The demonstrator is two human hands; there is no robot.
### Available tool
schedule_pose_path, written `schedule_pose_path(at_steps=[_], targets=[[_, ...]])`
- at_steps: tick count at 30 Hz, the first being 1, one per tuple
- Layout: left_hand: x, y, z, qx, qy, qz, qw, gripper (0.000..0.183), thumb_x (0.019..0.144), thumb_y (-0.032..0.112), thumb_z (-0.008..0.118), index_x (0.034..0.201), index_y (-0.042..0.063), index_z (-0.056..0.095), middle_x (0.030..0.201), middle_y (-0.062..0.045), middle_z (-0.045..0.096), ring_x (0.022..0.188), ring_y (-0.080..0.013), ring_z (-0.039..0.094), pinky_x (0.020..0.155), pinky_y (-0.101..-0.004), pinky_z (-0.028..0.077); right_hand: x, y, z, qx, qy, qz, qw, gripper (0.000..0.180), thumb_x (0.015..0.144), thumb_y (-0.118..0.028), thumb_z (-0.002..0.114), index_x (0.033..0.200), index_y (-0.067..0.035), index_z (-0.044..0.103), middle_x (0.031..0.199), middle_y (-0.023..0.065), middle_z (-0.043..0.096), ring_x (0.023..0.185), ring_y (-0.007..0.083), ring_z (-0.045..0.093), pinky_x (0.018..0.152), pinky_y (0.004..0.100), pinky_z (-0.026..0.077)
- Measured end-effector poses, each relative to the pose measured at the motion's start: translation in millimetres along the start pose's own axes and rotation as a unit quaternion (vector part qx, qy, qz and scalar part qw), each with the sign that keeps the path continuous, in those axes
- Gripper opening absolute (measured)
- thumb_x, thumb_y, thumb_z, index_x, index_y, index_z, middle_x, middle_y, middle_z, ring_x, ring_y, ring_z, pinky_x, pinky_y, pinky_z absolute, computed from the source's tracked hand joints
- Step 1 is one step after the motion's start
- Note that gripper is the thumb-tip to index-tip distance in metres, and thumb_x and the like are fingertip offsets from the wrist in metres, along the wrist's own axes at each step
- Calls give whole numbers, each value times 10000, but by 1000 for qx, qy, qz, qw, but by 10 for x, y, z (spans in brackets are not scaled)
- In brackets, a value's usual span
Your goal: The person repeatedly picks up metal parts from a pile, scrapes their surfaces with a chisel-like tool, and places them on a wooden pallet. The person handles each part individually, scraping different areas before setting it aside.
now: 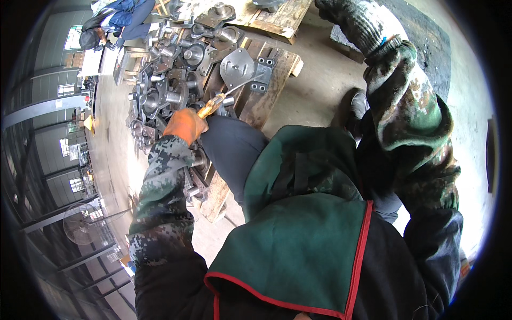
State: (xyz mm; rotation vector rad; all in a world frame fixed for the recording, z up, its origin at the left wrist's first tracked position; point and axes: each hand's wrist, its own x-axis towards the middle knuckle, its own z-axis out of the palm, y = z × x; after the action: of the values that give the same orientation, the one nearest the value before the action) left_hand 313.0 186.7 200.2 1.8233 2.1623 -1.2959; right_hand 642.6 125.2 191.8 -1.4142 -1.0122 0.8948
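Observation:
My left hand (pixel 186 125), in an orange glove, grips the amber handle of a screwdriver-like tool (pixel 212 105). The tool's long thin metal shaft points over a rounded steel plate with small holes (pixel 237 67) toward a rectangular steel block with round bosses (pixel 262 75). Both parts rest on a wooden pallet (pixel 269 105). Many steel flange parts with short shafts (pixel 173 96) lie heaped beside my left hand. My right hand (pixel 352 20), in a grey knitted glove, is stretched out at the upper right; its fingers are cut by the picture's rim, and whether it holds anything cannot be told.
Another pallet (pixel 276 20) with metal parts stands at the top. A dark sheet (pixel 424 44) lies on the floor at the upper right. A co-worker in blue (pixel 120 20) bends over at the upper left. A large fan (pixel 82 224) stands at the lower left.

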Motion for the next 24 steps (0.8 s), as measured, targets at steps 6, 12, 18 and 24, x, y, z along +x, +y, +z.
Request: schedule_pose_path(at_steps=[6,12,18,24], targets=[[-52,47,-93,-12,36,18,999,413,682,292,659,1049,101,666,1055,-156,648,1002,-331,614,845,-386,503,-4,-17,19,26,-5,-2,1000,245,892,-188,584,1091,-45,599,893,18,600,823,115,561,740,253,466],[-81,-66,-81,-11,73,55,996,421,688,302,657,1038,68,665,1057,-197,635,995,-355,611,857,-370,499,-10,-26,13,41,-3,0,999,242,890,-186,586,1087,-47,601,906,25,604,836,123,567,748,259,470],[-54,-156,-34,-3,71,36,997,416,659,269,686,1009,45,674,1012,-205,647,961,-345,626,843,-369,504,-3,-39,0,54,1,1,999,239,887,-183,588,1084,-49,603,919,32,607,849,130,572,757,264,475],[-23,-118,-119,-11,90,48,995,402,670,276,682,968,7,672,950,-226,652,920,-380,627,801,-393,505,-3,-28,1,69,2,5,998,236,884,-181,590,1081,-52,605,932,39,611,862,137,578,766,270,479]])
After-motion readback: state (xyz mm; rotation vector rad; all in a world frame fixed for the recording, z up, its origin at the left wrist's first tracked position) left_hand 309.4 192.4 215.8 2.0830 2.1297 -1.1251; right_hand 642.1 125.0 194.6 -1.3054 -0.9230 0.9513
